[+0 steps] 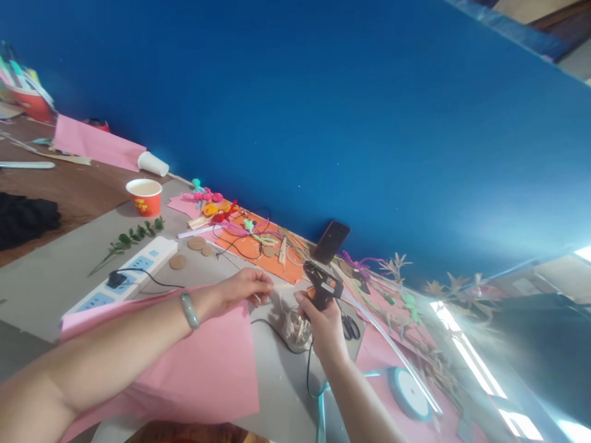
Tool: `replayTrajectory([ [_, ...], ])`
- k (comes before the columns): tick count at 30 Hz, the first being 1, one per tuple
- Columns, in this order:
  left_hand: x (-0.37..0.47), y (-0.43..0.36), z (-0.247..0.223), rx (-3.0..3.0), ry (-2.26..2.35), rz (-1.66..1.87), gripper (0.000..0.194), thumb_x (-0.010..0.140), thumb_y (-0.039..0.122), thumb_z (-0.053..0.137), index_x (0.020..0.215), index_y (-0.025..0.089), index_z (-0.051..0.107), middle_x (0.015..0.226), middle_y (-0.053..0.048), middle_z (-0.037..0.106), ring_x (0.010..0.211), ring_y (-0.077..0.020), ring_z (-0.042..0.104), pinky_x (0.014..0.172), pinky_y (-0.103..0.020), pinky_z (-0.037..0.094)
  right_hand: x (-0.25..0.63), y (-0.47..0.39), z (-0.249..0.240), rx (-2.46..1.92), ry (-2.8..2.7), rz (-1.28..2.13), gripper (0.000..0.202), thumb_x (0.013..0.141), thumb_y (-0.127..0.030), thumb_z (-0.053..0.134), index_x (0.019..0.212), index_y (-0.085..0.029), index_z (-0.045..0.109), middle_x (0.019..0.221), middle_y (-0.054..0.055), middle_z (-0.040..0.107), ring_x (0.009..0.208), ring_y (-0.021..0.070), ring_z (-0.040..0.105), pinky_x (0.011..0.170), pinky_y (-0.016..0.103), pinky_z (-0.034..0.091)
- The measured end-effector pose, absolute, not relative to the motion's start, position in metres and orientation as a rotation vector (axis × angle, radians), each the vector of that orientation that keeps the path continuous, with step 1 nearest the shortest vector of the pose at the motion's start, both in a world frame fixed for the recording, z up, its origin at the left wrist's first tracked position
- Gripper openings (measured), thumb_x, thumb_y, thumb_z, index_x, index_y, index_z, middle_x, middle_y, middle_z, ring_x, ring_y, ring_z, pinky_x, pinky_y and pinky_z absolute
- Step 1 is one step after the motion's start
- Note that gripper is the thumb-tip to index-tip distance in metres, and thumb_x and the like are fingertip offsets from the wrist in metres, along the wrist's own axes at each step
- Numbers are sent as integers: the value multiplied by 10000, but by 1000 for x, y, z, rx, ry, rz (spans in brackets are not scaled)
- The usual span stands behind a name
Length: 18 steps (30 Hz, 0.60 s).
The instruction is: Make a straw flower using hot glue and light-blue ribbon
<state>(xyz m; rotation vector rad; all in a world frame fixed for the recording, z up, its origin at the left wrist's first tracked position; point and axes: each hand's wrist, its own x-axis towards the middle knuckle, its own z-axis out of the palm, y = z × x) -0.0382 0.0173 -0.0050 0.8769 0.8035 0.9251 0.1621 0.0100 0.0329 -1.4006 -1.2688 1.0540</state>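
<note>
My left hand (252,287), with a bangle on its wrist, pinches a thin pale stick (283,287) above the pink paper's (207,369) upper edge. Close to its right, my right hand (323,317) is wrapped round a black glue gun (323,285) with an orange part, its nozzle end pointing up and left. Below and between the hands sits a clear container of whitish scraps (296,326). Black scissors (351,327) lie just right of my right hand, partly hidden by it.
A white power strip (124,277) with a black plug, a green sprig (133,237) and a red paper cup (145,198) are at left. A phone (331,242) leans on the blue wall. Pipe cleaners lie on orange paper (244,245). A ribbon roll (410,394) is at right.
</note>
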Motion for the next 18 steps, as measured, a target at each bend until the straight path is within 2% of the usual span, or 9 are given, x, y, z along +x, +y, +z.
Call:
replayTrajectory([
  [2, -38, 16, -3, 898, 777, 941, 301, 698, 362, 749, 830, 134, 604, 684, -18, 639, 570, -99, 594, 536, -214, 442, 159, 9, 32, -1378, -1215, 1113, 342, 582, -333, 810, 785, -177, 584, 665, -5, 639, 470, 104, 490, 465, 249, 412],
  [7, -35, 12, 1, 919, 749, 940, 315, 681, 372, 764, 812, 132, 607, 683, -16, 628, 562, -99, 589, 538, -221, 441, 146, 5, 33, -1352, -1165, 1230, 308, 585, -333, 807, 718, -177, 577, 487, -58, 526, 428, 101, 443, 425, 231, 351],
  [13, -34, 11, 5, 897, 786, 904, 265, 696, 318, 714, 835, 146, 568, 670, -11, 616, 562, -109, 586, 547, -230, 437, 138, 10, 39, -1339, -1207, 1230, 257, 615, -288, 786, 727, -156, 596, 502, -51, 529, 429, 88, 425, 424, 222, 342],
  [15, -34, 10, 7, 864, 830, 921, 208, 715, 269, 657, 852, 158, 546, 589, 30, 555, 506, -87, 531, 508, -204, 384, 140, 13, 38, -1339, -1208, 1225, 272, 598, -295, 795, 713, -153, 593, 506, -50, 531, 428, 89, 434, 423, 221, 345],
  [18, -35, 7, 14, 832, 877, 941, 157, 721, 210, 572, 870, 167, 547, 490, 99, 369, 408, -45, 348, 432, -180, 212, 144, 17, 36, -1340, -1183, 1247, 294, 580, -297, 808, 716, -156, 590, 495, -55, 530, 422, 87, 436, 415, 215, 340],
])
